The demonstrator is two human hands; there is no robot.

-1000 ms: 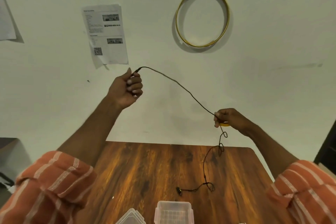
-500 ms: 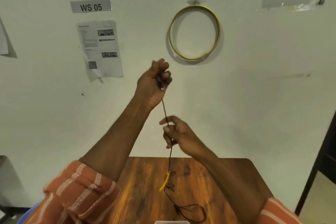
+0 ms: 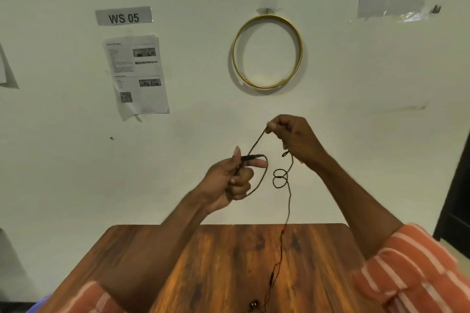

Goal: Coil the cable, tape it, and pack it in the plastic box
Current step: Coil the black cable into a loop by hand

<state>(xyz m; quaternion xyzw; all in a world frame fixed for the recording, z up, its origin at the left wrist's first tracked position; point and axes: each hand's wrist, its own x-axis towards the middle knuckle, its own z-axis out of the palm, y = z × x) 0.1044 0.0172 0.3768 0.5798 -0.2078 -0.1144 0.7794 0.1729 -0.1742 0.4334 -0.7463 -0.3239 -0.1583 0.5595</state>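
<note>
A thin black cable (image 3: 288, 201) hangs in the air between my two raised hands. My left hand (image 3: 232, 180) pinches the plug end between thumb and forefinger, with one loop of cable curving round below its fingers. My right hand (image 3: 292, 136), higher and to the right, pinches the cable further along. From there the cable drops in small kinks and a long strand down to the wooden table (image 3: 216, 262), where its far end lies near the bottom edge of the view. The plastic box is out of view.
A white wall stands straight ahead with a gold hoop (image 3: 267, 51), a "WS 05" label (image 3: 123, 16) and a printed sheet (image 3: 137, 75). A dark door frame (image 3: 455, 185) is at the right edge.
My left hand came down and my right hand rose above it to the right. A first loop of cable now hangs from the left hand. The view tilted up slightly.
</note>
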